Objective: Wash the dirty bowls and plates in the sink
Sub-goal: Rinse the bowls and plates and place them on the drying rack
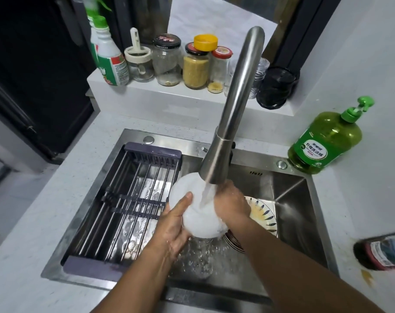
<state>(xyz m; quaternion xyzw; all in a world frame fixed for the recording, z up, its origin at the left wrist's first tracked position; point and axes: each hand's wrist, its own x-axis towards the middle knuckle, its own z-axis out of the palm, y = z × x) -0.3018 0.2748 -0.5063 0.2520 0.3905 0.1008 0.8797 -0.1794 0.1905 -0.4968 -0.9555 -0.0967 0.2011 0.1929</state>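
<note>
White bowl (198, 213) held over sink (305, 199) under running faucet (234, 105). Left hand (176, 224) gripping its near-left rim, thumb on top; right hand (231, 204) curled over its right side. Patterned plate (263, 214) just beyond right hand.

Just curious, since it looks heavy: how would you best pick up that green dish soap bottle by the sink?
Probably by the narrow neck just below the pump, coming from above. The green dish soap bottle stands upright on the counter, and its body looks too wide for one hand, so a second hand on the body would steady it.
</note>
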